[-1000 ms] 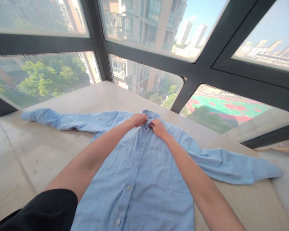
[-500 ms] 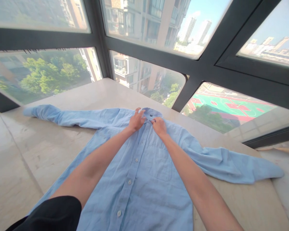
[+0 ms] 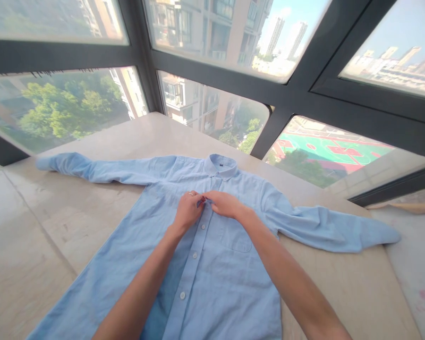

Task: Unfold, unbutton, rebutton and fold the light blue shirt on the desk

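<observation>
A light blue button-up shirt [image 3: 233,278] lies spread face up, its sleeves stretched out to both sides. Its collar [image 3: 230,171] is folded down around the neck label. On the upper front edge, below the collar, my left hand [image 3: 189,208] pinches the shirt cloth. My right hand [image 3: 224,203] meets it there, fingertips closed on the same edge. The fingers hide whatever button or hole is between them. Several white buttons run down the front strip, one button [image 3: 182,295] near the bottom. Lower down, the left front panel stands a little apart from this strip.
The shirt rests on a pale stone ledge [image 3: 31,245] in a window corner. Dark window frames [image 3: 212,75] rise behind it, close beyond the collar. A whitish patterned surface [image 3: 411,264] adjoins the ledge at right.
Both hands have moved from the collar down to the upper front edge and come together there. The collar now lies folded down and in full view.
</observation>
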The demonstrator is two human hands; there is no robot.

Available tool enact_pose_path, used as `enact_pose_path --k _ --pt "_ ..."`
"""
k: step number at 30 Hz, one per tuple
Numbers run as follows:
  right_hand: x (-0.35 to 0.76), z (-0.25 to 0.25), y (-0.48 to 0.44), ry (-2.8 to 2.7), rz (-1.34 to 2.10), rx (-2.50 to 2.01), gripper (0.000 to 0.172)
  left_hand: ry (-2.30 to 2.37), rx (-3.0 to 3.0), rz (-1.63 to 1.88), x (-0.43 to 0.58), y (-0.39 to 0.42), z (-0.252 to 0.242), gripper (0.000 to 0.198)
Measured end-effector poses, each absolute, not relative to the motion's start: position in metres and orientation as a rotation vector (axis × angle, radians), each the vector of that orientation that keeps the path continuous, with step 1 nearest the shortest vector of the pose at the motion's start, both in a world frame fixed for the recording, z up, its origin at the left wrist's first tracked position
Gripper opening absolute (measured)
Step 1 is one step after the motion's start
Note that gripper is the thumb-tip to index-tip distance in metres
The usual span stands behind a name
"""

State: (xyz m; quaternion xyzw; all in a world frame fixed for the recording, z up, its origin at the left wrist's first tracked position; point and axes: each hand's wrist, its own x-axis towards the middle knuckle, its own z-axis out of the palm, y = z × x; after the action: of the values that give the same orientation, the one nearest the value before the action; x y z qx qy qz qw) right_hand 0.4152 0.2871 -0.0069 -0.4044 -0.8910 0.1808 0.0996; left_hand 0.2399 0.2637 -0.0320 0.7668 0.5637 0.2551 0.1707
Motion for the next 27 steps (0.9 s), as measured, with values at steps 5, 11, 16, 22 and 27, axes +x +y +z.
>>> enact_pose_path --k 5,11,16,22,27 --pt "0.424 -0.011 0.272 -2.569 0.477 -1.368 0.041 1.516 2.292 0.661 0.236 0.256 -0.032 0.020" --pt "0.431 -0.027 0.264 -2.358 0.398 -1.276 0.025 1.482 2.327 0.619 0.236 0.258 -0.038 0.026" --pt "0.437 -0.040 0.256 -2.247 0.368 -1.215 0.026 1.484 2.293 0.585 0.241 0.259 -0.036 0.022" --pt "0.438 -0.045 0.256 -2.218 0.288 -1.117 0.023 1.518 2.222 0.530 0.249 0.262 -0.026 0.020" --pt "0.435 -0.044 0.258 -2.180 0.234 -0.997 0.023 1.469 2.190 0.527 0.250 0.264 -0.020 0.019"
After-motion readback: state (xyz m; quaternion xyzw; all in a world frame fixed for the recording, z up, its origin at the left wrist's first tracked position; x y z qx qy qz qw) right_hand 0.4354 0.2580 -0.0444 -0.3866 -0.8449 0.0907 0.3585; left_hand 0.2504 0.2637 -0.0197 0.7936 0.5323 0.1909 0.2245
